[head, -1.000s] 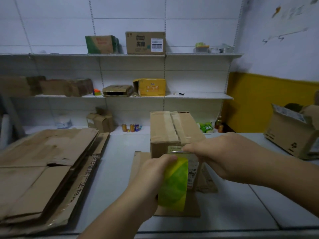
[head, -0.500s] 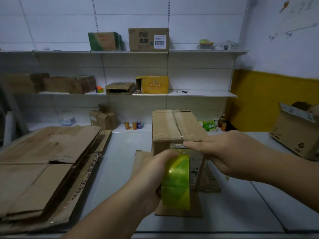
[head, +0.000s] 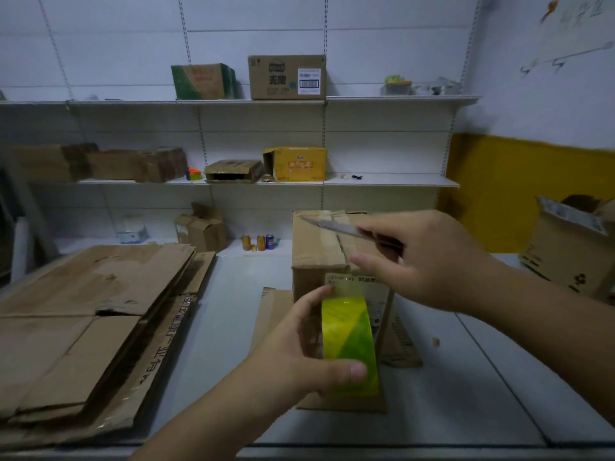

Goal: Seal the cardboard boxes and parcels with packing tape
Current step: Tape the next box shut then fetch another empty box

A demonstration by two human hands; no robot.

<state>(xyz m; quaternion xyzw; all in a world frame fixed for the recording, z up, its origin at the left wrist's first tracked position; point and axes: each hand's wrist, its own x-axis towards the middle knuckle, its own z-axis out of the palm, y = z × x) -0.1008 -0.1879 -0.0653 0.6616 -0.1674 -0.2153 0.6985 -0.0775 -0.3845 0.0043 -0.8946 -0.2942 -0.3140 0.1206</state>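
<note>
A tall brown cardboard box [head: 317,247] stands upright on a flat cardboard sheet [head: 271,314] in the middle of the white table. Tape strips run over its closed top flaps. My left hand [head: 293,354] grips a yellow-green roll of packing tape [head: 349,341] in front of the box's near face. A clear strip of tape [head: 356,286] runs from the roll up the box front, over a label. My right hand [head: 429,261] holds a thin metal blade [head: 332,226] above the box top, its tip pointing left.
A stack of flattened cardboard [head: 83,321] covers the table's left side. An open box [head: 572,247] sits at the far right. Wall shelves behind hold several boxes [head: 286,78] and three small cans [head: 261,242]. The table edge [head: 332,450] runs along the bottom.
My right hand has lifted from the box's front top edge, and the blade is now raised over the top. The left hand with the roll stays close to the box's front.
</note>
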